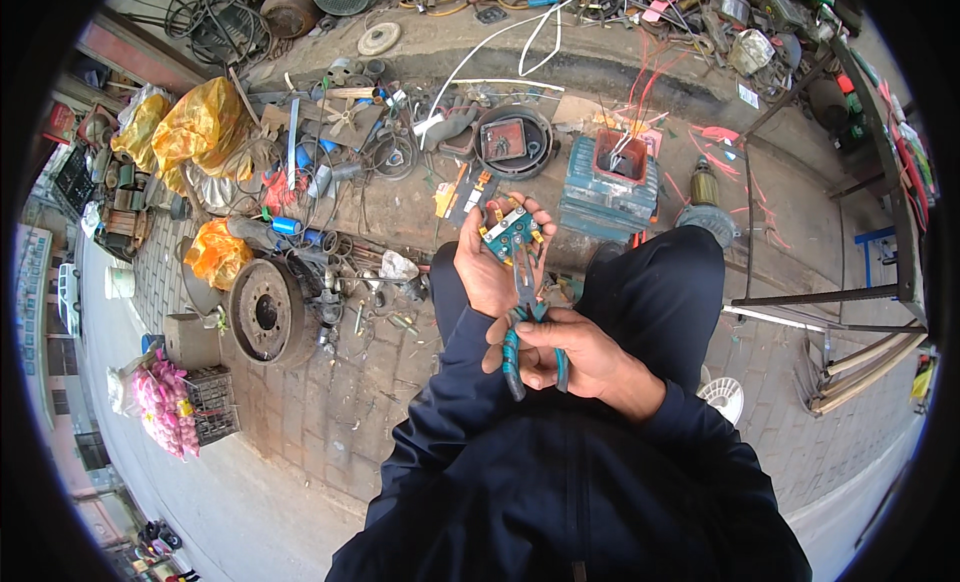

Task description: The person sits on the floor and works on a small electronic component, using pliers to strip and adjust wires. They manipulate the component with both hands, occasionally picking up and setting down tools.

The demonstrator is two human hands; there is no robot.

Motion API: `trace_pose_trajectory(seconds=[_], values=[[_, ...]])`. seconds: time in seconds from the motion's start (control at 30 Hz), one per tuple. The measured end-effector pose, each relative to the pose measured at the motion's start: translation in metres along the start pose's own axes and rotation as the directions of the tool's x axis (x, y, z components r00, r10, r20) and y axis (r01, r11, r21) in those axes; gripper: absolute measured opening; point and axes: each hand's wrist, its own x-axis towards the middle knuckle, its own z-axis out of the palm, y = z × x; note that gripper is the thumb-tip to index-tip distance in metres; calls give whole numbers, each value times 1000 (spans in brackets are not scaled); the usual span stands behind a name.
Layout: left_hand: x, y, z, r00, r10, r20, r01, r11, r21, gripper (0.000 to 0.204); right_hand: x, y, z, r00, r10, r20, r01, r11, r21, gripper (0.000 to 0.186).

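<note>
In front of my knees, my left hand point(484, 279) is closed around a green terminal block point(509, 234) with brass-coloured terminals and metal links on its face. My right hand point(592, 360) grips combination pliers point(511, 358) by their teal and black handles. The pliers' jaws point away from me and reach the near side of the block; I cannot tell whether they clamp any part of it. Just beyond my hands to the right stands a teal electric motor point(600, 199). Its reddish terminal box point(622, 157) is uncovered, with white leads coming out.
A round black pan point(544, 160) with a reddish box inside lies beyond my hands. Left are a rusty wheel drum point(240, 317), orange bags point(203, 124) and scattered metal parts. Another motor part point(706, 187) with copper windings stands right of the teal motor, near a metal frame point(748, 217).
</note>
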Motion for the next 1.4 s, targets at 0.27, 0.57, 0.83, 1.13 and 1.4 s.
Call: trace_pose_trajectory(seconds=[0.27, 0.57, 0.83, 1.13, 1.4], values=[[-2, -5, 4, 1000, 28, -13, -28, 999, 21, 44, 1, 5, -2, 998, -59, -31, 60, 998, 29, 29], [-3, -15, 5, 986, 106, 132, -113, 993, 46, 40, -2, 10, 5, 997, -18, 79, 3, 983, 186, 25], [-5, -9, 7, 973, 43, 227, -94, 972, 217, 40, -6, 18, 8, 996, -46, 73, 40, 997, 72, 18], [13, 42, 4, 841, -519, -156, 487, 597, 638, 32, -13, -3, -25, 965, 245, -97, -260, 944, -201, 21], [46, 58, 12, 810, -526, -260, 132, -268, 954, 40, -9, -60, -38, 866, 364, -342, -499, 666, -554, 21]])
